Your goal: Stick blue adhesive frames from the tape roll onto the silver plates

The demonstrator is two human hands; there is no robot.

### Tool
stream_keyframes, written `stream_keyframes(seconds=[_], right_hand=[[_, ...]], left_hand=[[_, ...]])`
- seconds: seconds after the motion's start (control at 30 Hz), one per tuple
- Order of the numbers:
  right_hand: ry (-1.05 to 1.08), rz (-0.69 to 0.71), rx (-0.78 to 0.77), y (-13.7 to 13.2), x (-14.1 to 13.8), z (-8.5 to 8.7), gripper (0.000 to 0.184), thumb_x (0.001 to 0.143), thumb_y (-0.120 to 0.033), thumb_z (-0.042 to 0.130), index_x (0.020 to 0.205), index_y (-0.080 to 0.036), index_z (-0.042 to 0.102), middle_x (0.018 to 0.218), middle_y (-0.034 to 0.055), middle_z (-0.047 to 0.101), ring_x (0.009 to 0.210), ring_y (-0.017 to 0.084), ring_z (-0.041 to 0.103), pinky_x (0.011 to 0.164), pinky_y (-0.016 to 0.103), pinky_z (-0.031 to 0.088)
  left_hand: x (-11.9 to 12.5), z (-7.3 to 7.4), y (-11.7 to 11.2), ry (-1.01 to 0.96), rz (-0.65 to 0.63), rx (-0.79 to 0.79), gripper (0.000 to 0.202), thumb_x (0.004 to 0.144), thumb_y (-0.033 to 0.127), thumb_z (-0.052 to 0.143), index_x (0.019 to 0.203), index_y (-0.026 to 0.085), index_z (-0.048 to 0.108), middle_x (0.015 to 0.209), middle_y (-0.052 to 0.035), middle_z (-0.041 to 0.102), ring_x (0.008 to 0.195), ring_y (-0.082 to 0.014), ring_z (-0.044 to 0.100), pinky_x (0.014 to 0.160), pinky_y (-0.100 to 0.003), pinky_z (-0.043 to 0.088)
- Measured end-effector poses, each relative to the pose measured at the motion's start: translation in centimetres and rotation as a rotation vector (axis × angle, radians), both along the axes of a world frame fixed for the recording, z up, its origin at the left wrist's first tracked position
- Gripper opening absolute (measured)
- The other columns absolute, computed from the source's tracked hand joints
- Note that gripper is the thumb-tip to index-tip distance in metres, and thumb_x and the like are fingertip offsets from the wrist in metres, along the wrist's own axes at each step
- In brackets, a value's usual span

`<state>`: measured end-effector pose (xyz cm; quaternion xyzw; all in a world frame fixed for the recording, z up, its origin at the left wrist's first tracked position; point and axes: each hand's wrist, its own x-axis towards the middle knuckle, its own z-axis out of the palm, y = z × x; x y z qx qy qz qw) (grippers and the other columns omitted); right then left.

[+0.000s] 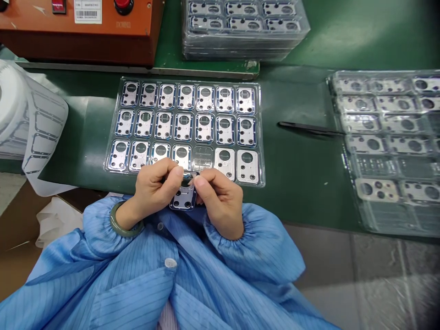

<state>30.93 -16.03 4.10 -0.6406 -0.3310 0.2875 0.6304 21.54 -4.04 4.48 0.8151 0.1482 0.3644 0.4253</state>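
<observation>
While the left hand point(154, 188) and right hand point(220, 201) pinch a metal plate point(184, 199) in their fingers, the barcode label point(87, 11) on the orange box point(75, 46) is unreadable.

Blue-rimmed silver plate point(183, 199), blue striped smock point(130, 284)

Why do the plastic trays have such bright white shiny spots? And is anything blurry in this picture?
In the head view, light bounces off the clear plastic tray on the right, washing out its plates. Also in the head view, the left hand, right hand and small metal plate look fairly sharp, while the lower right corner looks dim and smeary.
</observation>
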Motion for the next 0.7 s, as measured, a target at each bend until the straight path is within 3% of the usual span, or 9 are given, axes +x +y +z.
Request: stream_keyframes(seconds=[0.53,0.7], right_hand=[[0.048,-0.009,0.03,0.37,-0.03,0.36,0.028,0.09,-0.037,0.054,0.068,-0.02,0.058,0.059,-0.0034,0.054,0.048,0.008,0.043,0.046,0.023,0.038],[0.042,-0.036,0.003,0.73,-0.08,0.57,0.027,0.087,-0.032,0.057,0.064,-0.019,0.055,0.055,-0.0047,0.049,0.047,0.007,0.039,0.045,0.022,0.035]], left_hand=[[0.1,0.06,0.16,0.013,-0.111,0.027,0.025,0.089,0.019,0.051,0.064,0.018,0.05,0.048,0.0059,0.046,0.04,-0.0043,0.041,0.04,-0.015,0.034],[0.33,0.16,0.14,0.019,-0.135,0.063,0.026,0.088,0.019,0.052,0.062,0.018,0.048,0.047,0.0068,0.044,0.04,-0.004,0.039,0.039,-0.015,0.031]])
